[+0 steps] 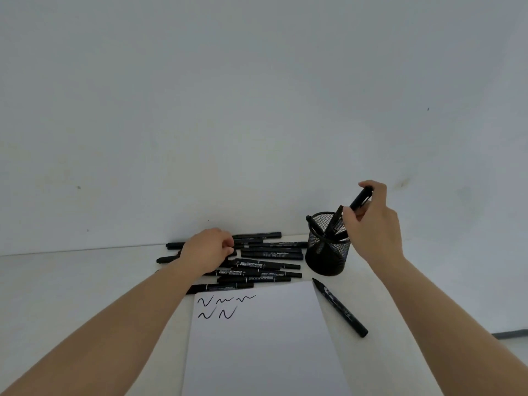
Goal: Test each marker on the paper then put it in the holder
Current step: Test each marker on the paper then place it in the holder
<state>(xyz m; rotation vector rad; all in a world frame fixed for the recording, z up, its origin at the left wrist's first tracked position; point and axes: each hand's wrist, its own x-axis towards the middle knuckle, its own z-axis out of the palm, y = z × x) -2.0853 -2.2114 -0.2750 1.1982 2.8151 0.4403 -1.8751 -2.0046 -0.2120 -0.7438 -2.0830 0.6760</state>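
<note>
A white sheet of paper (265, 344) lies in front of me with several black squiggles (223, 305) near its top left. Behind it is a pile of black markers (268, 264). My left hand (208, 248) rests on the pile, fingers curled around one marker there. A black mesh holder (325, 252) stands to the right with several markers inside. My right hand (371, 221) is just above and right of the holder's rim, gripping a black marker (360, 199) tilted toward the opening. One more marker (340, 307) lies alone beside the paper's right edge.
The white table (85, 281) meets a plain pale wall (257, 110) just behind the pile. A dark edge (511, 334) shows at the far right of the table.
</note>
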